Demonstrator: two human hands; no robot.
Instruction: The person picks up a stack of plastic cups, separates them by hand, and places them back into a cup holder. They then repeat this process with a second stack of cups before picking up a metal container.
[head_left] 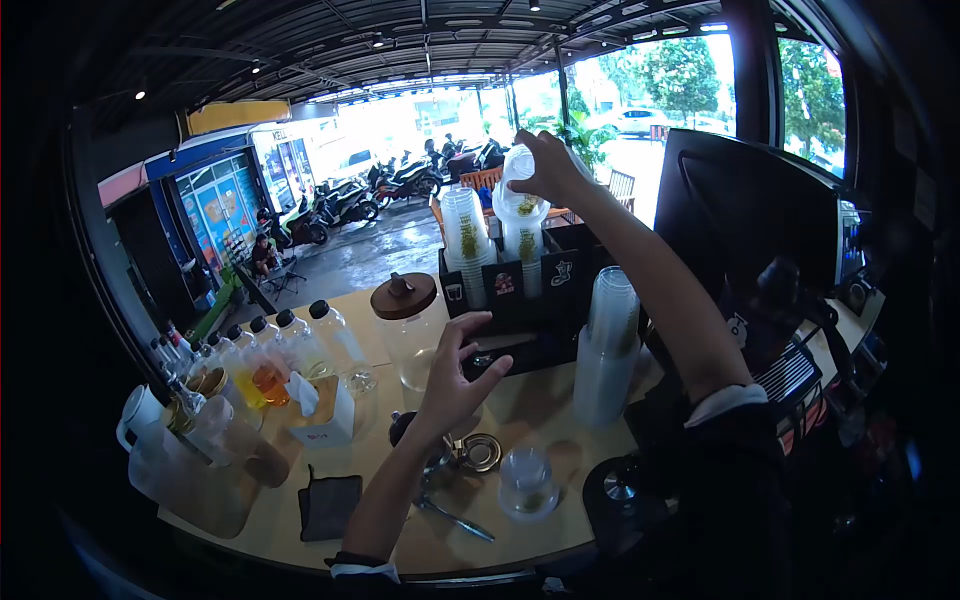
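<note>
My right hand (550, 168) reaches far forward, its thumb and fingers around a clear plastic cup (518, 163) at the top of a tall stack. Below it, more stacked cups (524, 240) with yellowish print stand in a black holder (508, 283). Beside that stack is another column of clear cups (465, 225). My left hand (455, 375) hovers over the counter with fingers apart and nothing in it, near a glass jar (412, 345) with a brown lid. An upturned clear cup (528, 485) sits on the counter nearer me.
Further stacked cups (607, 350) stand at right, before a dark monitor (745, 205). Capped bottles (338, 335), a tissue box (325, 415) and jugs (150, 455) line the left. A folded dark cloth (329, 507), a metal-handled tool (458, 520) and a metal ring (480, 453) lie in front.
</note>
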